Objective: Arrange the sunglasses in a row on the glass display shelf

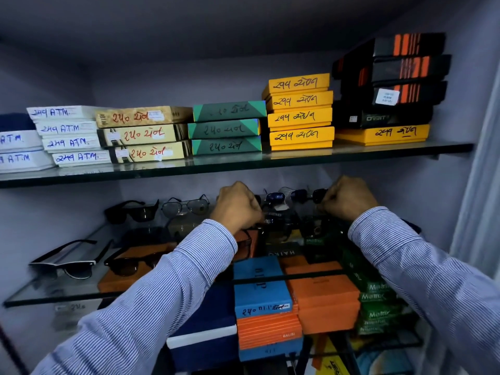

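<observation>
Nearest the glass display shelf's (54, 296) front edge, two dark sunglasses (66, 263) are seen at left, with bare glass around them. Further back, the left hand (236, 207) and right hand (347, 197) are curled shut on a blue-lensed pair (281, 197) mid-shelf. Two more pairs (132, 211) are lined up along the back wall, left of the hands.
</observation>
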A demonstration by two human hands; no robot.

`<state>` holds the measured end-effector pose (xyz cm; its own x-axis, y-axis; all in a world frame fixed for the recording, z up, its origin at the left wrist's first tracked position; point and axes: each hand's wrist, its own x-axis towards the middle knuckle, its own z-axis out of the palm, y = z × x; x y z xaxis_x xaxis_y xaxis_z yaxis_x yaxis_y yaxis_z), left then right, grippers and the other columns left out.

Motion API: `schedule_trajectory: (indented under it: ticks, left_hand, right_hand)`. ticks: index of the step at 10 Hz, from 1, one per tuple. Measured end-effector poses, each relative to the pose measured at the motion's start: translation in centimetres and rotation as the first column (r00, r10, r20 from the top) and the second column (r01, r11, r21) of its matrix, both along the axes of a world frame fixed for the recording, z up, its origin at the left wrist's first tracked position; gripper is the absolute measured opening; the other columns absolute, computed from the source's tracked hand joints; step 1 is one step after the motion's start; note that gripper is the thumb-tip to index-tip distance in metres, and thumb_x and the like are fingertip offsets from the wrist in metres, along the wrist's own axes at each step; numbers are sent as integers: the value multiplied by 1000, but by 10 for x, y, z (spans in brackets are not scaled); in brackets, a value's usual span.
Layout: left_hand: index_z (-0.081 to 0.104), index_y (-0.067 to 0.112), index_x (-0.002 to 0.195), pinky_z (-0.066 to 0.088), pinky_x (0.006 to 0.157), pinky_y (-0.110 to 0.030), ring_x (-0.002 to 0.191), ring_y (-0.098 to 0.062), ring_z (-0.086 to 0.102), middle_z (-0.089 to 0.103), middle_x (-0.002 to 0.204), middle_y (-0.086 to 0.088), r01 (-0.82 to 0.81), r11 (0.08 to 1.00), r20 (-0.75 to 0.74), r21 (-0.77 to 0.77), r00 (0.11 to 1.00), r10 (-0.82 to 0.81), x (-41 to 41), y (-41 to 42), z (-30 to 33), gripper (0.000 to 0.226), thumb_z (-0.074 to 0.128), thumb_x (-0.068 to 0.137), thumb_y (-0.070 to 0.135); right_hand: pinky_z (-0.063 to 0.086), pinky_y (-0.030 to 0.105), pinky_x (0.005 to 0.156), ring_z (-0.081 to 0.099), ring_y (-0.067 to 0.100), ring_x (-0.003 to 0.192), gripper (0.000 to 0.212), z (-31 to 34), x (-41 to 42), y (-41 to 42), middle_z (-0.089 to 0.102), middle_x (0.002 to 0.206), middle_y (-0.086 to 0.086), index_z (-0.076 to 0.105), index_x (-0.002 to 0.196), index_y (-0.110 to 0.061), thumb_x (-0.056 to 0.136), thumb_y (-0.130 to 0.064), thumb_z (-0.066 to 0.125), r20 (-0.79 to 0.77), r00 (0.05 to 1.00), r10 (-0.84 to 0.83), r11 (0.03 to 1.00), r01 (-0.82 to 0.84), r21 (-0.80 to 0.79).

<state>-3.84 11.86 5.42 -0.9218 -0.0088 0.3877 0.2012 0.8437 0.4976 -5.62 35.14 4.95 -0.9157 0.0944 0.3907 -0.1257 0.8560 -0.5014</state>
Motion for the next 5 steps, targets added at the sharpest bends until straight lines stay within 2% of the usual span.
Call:
schedule_trajectory:
  ticks: [1, 2, 3, 4, 5]
  left_hand:
    - [81, 7, 80, 55, 96, -30, 97, -17, 68, 78, 95, -5, 29, 999, 78, -18, 997, -28, 2, 4, -5, 11, 85, 71, 12]
    - [81, 8, 79, 49, 107, -40, 106, -22, 66, 79, 95, -4, 44, 997, 97, -61, 995, -38, 0, 6, -10, 13, 86, 70, 16]
    - [82, 6, 82, 55, 98, -34, 97, -18, 70, 80, 93, -4, 48, 996, 120, -75, 992, -39, -1, 8, -14, 18, 88, 70, 18]
    - [81, 7, 82, 56, 90, -28, 92, -15, 71, 78, 92, -3, 48, 995, 126, -85, 991, -37, 3, 9, -14, 19, 89, 70, 19]
    - [80, 14, 75, 59, 87, -31, 86, -15, 70, 75, 79, 2, 24, 998, -6, -63, 1000, -24, 11, 10, -15, 14, 86, 73, 27]
  right_hand:
    - [64, 39, 77, 73, 27, 71, 17, -8, -11, 1, 79, 76, 14, 81, 67, -5, 70, -21, 83, 53, 998, -25, 998, 22, 54]
    - [65, 42, 72, 73, 28, 71, 18, -14, -16, 2, 77, 77, 13, 72, 55, -12, 65, -21, 83, 84, 996, -36, 994, 27, 105]
    - [64, 44, 77, 71, 32, 81, 24, -20, -18, 3, 73, 90, 15, 64, 52, -17, 59, -26, 85, 112, 992, -55, 992, 41, 118]
    - [62, 44, 83, 70, 32, 87, 38, -19, -15, 4, 72, 100, 14, 64, 49, -18, 47, -44, 91, 166, 984, -57, 990, 34, 140]
    - [59, 34, 80, 71, 25, 84, 37, -12, -2, 7, 76, 90, 7, 74, 54, -17, 55, -51, 90, 161, 985, -57, 995, 42, 92]
